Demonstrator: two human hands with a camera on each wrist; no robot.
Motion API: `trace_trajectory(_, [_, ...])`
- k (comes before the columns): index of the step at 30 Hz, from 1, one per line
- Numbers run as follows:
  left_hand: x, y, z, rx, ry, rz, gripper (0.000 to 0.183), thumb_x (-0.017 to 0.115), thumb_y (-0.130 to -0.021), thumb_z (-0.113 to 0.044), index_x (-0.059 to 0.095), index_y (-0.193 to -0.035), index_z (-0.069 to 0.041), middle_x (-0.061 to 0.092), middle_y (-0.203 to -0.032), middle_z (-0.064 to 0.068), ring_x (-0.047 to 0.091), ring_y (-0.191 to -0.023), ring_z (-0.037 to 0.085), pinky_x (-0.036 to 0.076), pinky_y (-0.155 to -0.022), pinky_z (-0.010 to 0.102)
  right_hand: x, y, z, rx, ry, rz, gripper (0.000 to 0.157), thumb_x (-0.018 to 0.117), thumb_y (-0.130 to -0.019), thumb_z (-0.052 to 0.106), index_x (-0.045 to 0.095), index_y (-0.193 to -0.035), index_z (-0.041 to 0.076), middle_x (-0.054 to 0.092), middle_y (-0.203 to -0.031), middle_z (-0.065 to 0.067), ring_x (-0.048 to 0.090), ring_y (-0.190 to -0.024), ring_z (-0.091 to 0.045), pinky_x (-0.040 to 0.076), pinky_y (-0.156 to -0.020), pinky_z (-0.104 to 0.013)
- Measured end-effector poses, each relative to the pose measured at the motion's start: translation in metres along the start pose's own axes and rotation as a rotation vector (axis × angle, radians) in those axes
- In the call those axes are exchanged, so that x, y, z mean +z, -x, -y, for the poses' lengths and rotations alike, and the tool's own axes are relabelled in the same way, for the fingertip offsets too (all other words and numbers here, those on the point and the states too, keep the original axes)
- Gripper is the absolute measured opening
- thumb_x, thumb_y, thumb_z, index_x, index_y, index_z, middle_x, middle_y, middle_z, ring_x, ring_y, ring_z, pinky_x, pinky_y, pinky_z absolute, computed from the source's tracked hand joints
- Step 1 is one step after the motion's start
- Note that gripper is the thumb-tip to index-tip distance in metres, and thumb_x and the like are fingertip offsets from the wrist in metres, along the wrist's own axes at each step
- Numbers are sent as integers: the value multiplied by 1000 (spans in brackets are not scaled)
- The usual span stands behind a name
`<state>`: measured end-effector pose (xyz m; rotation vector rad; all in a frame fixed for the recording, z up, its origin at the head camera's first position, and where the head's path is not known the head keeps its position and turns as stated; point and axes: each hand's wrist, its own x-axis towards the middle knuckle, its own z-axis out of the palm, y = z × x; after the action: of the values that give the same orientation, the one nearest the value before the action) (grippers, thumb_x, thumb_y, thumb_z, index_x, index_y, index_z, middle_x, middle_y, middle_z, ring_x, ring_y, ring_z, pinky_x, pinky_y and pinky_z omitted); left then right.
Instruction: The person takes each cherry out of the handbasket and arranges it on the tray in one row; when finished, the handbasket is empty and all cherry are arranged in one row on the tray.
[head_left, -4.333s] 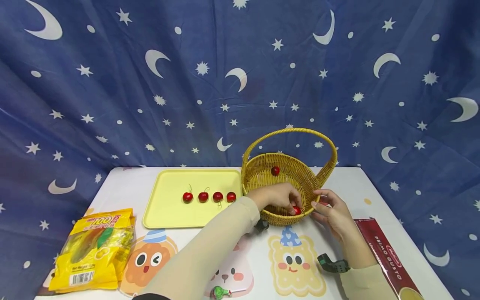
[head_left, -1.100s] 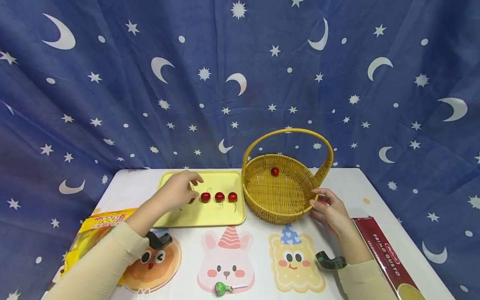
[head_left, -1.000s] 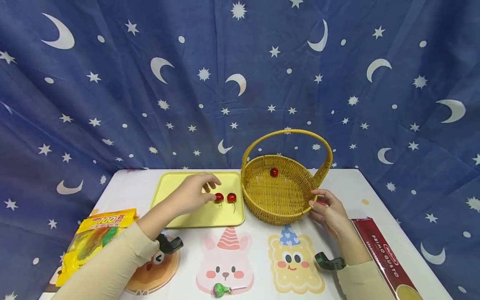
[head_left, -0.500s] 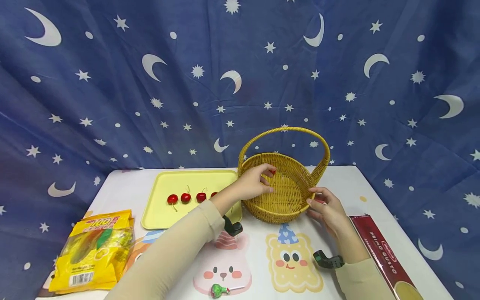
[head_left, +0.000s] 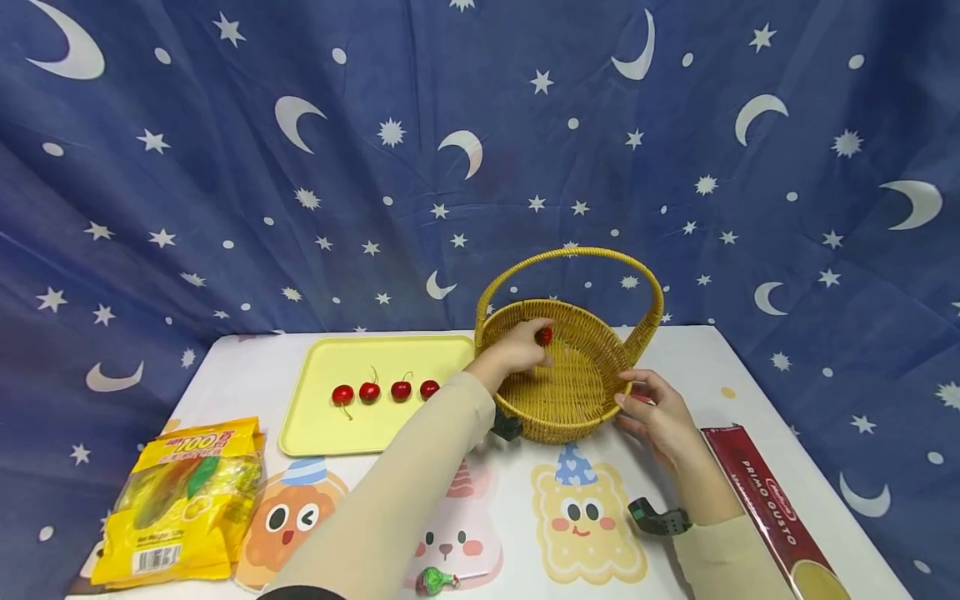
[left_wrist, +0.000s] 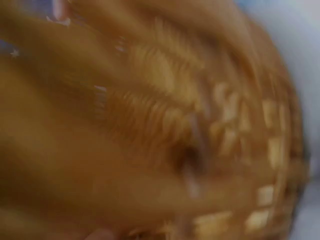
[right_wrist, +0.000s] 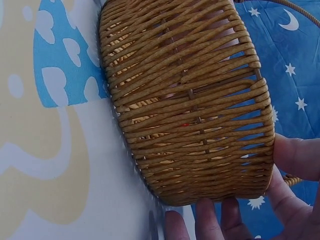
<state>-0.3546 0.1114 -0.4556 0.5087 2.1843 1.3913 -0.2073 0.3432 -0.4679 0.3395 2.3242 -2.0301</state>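
Note:
In the head view, my left hand reaches into the yellow-brown wicker basket. Its fingers curve over a red cherry near the back wall, with the thumb lower and apart from it. Motion blur fills the left wrist view. My right hand grips the basket's right rim; the right wrist view shows the thumb at the rim and fingers against the outer side. A bit of red shows between the right fingers in the head view. Left of the basket lies a yellow tray with a row of cherries.
A yellow snack bag lies at the front left. A dark red spaghetti box lies at the right. Near the front edge is a green-wrapped lollipop. Behind the table hangs a blue star-and-moon curtain.
My left hand, earlier holding a cherry in the basket, went to the tray's left and came back into the basket. The tray row now has another cherry at its left end. My right hand stayed.

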Motion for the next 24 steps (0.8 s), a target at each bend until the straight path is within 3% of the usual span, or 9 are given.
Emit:
trace_trajectory(3, [4, -3, 0, -19, -88, 38, 76, 69, -96, 3, 44, -165, -17, 43, -170, 15, 49, -65, 20, 49, -67, 36, -1, 0, 1, -7, -10, 7, 37, 67, -104, 6, 56, -139, 8, 48, -132, -14, 69, -103, -11, 65, -92, -35])
trace_trajectory(4, [5, -4, 0, -21, -117, 40, 73, 70, -96, 2, 48, -163, -17, 45, -169, 14, 54, -73, 19, 48, -69, 34, -2, 0, 1, -8, -15, 11, 37, 67, -104, 6, 56, -139, 9, 47, -132, -14, 69, -103, -11, 65, -92, -35])
trace_trajectory(7, [7, -4, 0, 6, -168, 31, 64, 72, -96, 1, 57, -156, -16, 49, -165, 14, 64, -110, 24, 47, -80, 33, -2, 0, 0, -17, -29, 19, 36, 69, -104, 7, 57, -138, 11, 48, -129, -12, 70, -103, -11, 65, -92, -35])
trace_trajectory(9, [6, -3, 1, 31, -196, 25, 65, 73, -96, 0, 56, -157, -16, 49, -165, 14, 55, -139, 29, 48, -93, 36, -2, 0, -1, -23, -31, 24, 36, 69, -103, 7, 57, -137, 10, 48, -127, -10, 70, -103, -11, 65, -92, -35])
trace_trajectory(11, [6, -2, 0, 56, -233, 33, 70, 73, -96, -1, 51, -161, -17, 46, -168, 12, 44, -155, 30, 47, -110, 38, -2, 0, -2, -27, -30, 24, 37, 69, -103, 6, 57, -138, 9, 48, -126, -10, 70, -103, -12, 65, -92, -35])
trace_trajectory(13, [6, -2, 0, 73, -269, 58, 76, 72, -97, -1, 45, -165, -18, 40, -172, 10, 37, -160, 30, 41, -124, 42, -2, -1, -2, -29, -31, 24, 36, 69, -103, 6, 57, -137, 9, 49, -126, -9, 70, -103, -12, 65, -92, -35])
trace_trajectory(15, [6, -1, -1, 86, -299, 87, 78, 70, -97, -1, 41, -167, -19, 39, -174, 8, 38, -160, 28, 37, -129, 45, -1, -1, -1, -29, -36, 21, 36, 69, -103, 6, 57, -137, 9, 49, -126, -10, 70, -104, -12, 65, -92, -35])
trace_trajectory(20, [8, 1, -2, 81, -280, 99, 74, 70, -96, 0, 47, -164, -21, 47, -167, 12, 47, -153, 31, 45, -121, 48, 0, 0, 0, -22, -47, 21, 35, 70, -103, 7, 59, -135, 12, 49, -127, -10, 70, -105, -12, 65, -91, -35])
trace_trajectory(24, [10, 1, -2, 82, -290, 76, 76, 72, -95, 0, 48, -163, -23, 44, -170, 11, 40, -159, 31, 41, -126, 49, 0, 1, 0, -15, -46, 21, 34, 70, -103, 7, 60, -135, 13, 49, -127, -10, 70, -104, -12, 65, -92, -35])
